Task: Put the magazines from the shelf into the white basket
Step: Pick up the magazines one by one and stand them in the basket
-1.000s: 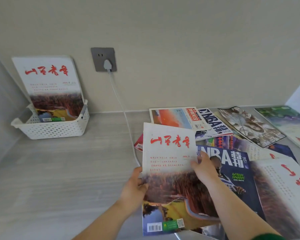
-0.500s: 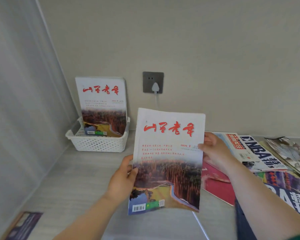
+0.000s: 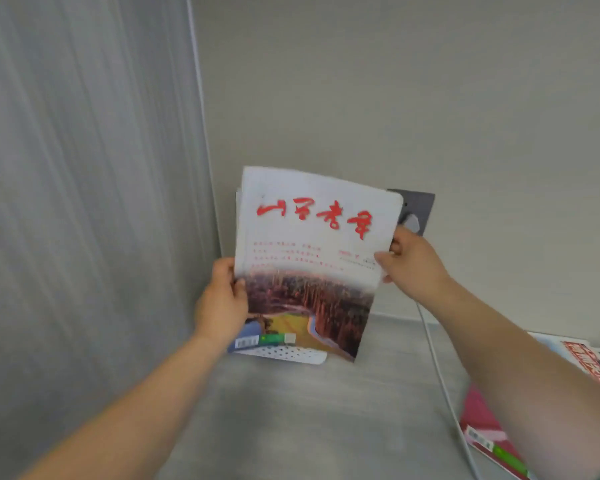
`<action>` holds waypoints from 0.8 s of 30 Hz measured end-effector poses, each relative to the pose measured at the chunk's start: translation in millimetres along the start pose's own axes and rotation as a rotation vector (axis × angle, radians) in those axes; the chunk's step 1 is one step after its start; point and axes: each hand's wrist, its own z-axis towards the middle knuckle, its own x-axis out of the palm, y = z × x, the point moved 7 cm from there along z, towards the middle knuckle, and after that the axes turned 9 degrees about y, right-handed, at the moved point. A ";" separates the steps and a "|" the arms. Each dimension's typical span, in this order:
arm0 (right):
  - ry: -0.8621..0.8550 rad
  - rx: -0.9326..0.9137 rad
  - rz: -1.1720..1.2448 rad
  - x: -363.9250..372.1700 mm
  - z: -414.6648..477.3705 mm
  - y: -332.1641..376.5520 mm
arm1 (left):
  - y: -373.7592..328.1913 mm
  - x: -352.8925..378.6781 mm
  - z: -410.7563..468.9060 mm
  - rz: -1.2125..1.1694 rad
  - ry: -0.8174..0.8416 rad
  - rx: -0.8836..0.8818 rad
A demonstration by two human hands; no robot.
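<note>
Magazine (image 3: 312,258), pinched at both edges by left hand (image 3: 222,303) and right hand (image 3: 413,268) fingers, now hangs over the white basket (image 3: 291,355), nearly ready to drop

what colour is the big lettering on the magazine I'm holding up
Red, brush-style lettering on the white upper half of the magazine, clear in the head view.

We see a dark grey wall socket (image 3: 421,207) on the beige wall, a white plug (image 3: 411,222) in it, its white cable (image 3: 442,386) trailing down.
</note>
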 end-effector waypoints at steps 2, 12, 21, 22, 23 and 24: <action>-0.030 -0.042 -0.036 6.1 19.4 20.9 | 1.3 -14.3 27.5 -0.009 -0.067 0.001; -0.060 -0.077 -0.293 68.3 68.7 15.6 | 67.9 -4.8 98.2 -0.210 -0.076 -0.206; -0.017 0.164 -0.194 88.1 79.7 -55.2 | 104.8 37.5 105.5 -0.235 0.082 -0.299; -0.037 0.172 -0.163 87.1 81.6 -58.8 | 104.3 39.5 108.8 -0.254 0.077 -0.293; -0.058 0.180 -0.128 85.7 83.5 -61.6 | 103.8 40.5 112.8 -0.268 0.069 -0.286; -0.078 0.187 -0.093 84.8 85.5 -63.9 | 103.3 40.8 116.7 -0.271 0.057 -0.283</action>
